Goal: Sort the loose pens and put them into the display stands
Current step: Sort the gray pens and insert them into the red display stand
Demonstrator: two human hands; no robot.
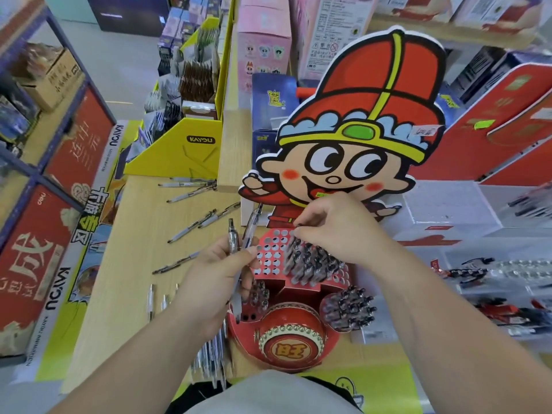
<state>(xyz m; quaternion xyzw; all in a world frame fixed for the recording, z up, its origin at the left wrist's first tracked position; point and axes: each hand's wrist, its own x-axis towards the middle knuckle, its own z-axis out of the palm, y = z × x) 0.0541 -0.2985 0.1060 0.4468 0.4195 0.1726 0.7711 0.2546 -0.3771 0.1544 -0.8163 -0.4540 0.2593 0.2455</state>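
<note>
A red cardboard display stand (270,252) with a cartoon-boy backboard stands on the wooden table. Its upper tier is a grid of holes, the right half filled with dark-capped pens (310,261). My right hand (334,231) pinches a pen at the top of that filled block, over the holes. My left hand (215,276) grips a small bunch of clear pens (239,237) upright beside the stand's left edge. Lower side pockets (349,306) also hold pens. Loose pens (191,227) lie scattered on the table to the left.
A yellow KAYOU card display (176,147) stands at the back left. More loose pens (209,357) lie near the table's front edge. Red gift boxes (493,138) and a clear acrylic pen rack (484,273) sit on the right. Shelving with boxes runs along the left.
</note>
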